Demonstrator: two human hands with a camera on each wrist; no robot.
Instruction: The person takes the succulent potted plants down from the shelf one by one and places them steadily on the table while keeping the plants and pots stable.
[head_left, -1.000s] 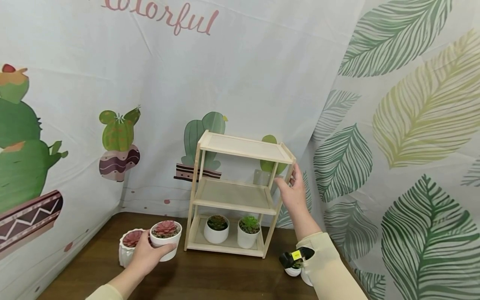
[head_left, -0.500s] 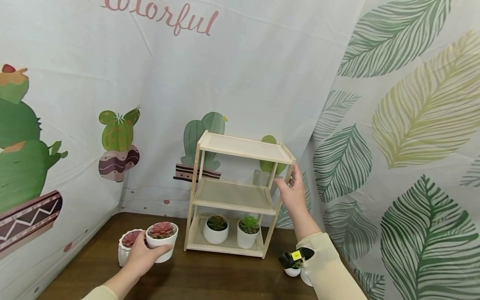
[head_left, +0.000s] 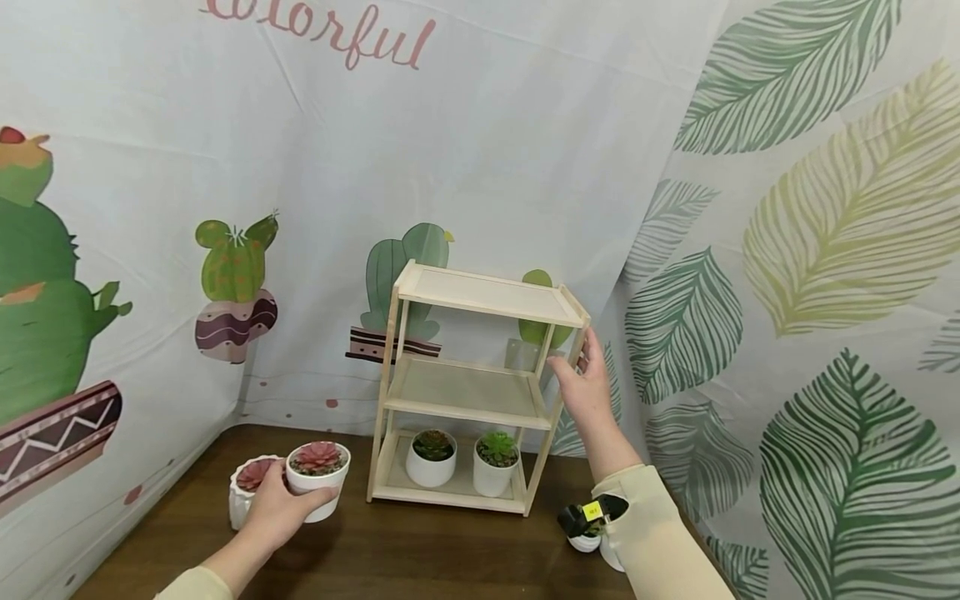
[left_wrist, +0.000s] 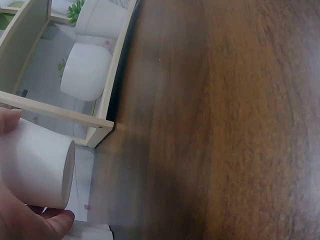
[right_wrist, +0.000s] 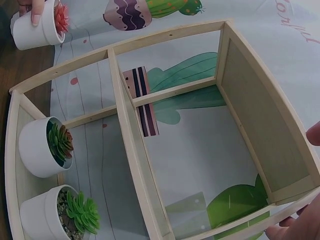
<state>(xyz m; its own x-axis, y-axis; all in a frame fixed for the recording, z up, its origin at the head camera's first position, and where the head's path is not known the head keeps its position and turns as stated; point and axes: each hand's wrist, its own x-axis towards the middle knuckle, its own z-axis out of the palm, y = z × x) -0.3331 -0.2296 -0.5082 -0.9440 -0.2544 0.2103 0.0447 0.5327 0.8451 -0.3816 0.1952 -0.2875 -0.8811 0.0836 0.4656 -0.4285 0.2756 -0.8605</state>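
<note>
My left hand grips a white pot with a red succulent, thumb across its near side. In the left wrist view this pot tilts sideways, in front of the shelf's corner post. Just left of it in the head view is a ridged white pot with another red succulent, partly hidden by the hand. My right hand holds the right post of a three-tier wooden shelf, fingers curled behind it. On the bottom tier stand a dark succulent's pot and a bright green succulent's pot.
Near my right sleeve stand a small striped white pot and another white pot, both partly covered by the arm and its wrist camera. Printed cloth hangs behind and on both sides of the brown wooden table.
My left hand has moved slightly left with the red succulent's pot. The ridged pot beside it also appears a little further left. My right hand stays on the shelf post.
</note>
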